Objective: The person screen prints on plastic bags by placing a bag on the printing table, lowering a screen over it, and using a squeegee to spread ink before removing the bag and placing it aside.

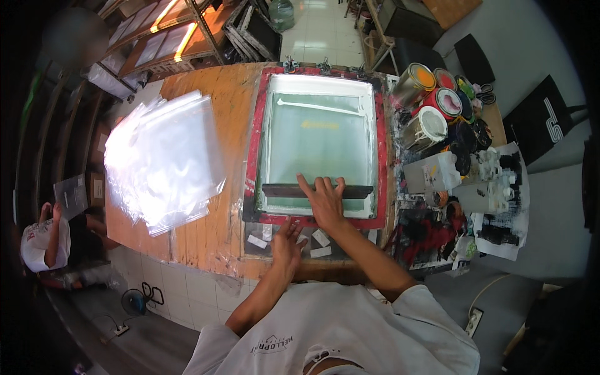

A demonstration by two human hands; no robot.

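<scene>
A screen-printing frame (252, 156) with red edges lies on the table in front of me, its pale green mesh (306, 153) bordered in white. Across the near part of the mesh stands a long dark squeegee (281, 190). My right hand (326, 203) grips it around the middle, fingers over its top edge. At the frame's near edge, my left hand (286, 248) has its fingers stretched out, the tips touching or just beside the red border. A streak of white ink (322, 108) runs over the far end of the mesh, and a small yellow mark (320, 125) shows through below it.
Clear plastic sheets or bags (165, 162) are piled on the wooden table (240, 94) to the left. Ink cans (415, 86) and plastic jugs (432, 173) crowd the right side. Clamps (325, 64) hold the frame's far edge. Another person (47, 244) sits at far left.
</scene>
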